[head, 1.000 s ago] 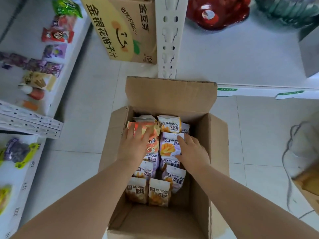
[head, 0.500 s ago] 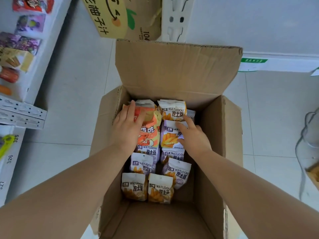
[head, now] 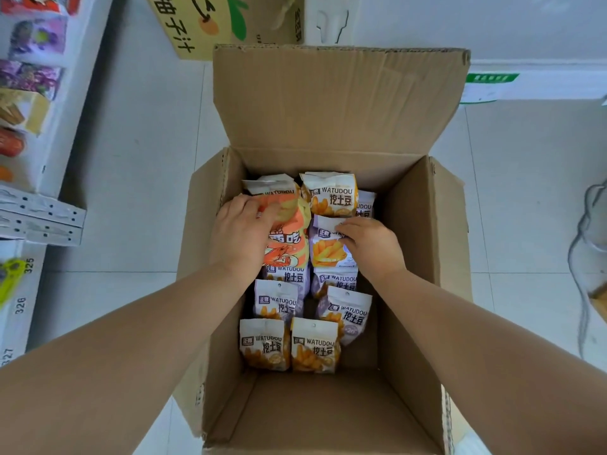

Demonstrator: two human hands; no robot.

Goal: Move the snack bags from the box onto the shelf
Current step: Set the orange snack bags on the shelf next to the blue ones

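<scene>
Mostly WATUDOU bags (head: 330, 196) in box (head: 412, 244)

It was a shop: a white shelf (head: 74, 133) carried rows of packaged snacks (head: 31, 75), a lower edge bore numbers (head: 20, 305), and cartons (head: 210, 24) of stock stood on the tiled floor (head: 138, 178).

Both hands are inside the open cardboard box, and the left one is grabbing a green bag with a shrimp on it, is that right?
Nearly. In the head view the shrimp bag that the left hand grips is orange, not green. Both hands are indeed inside the open cardboard box, the right hand pinching a purple bag.
</scene>
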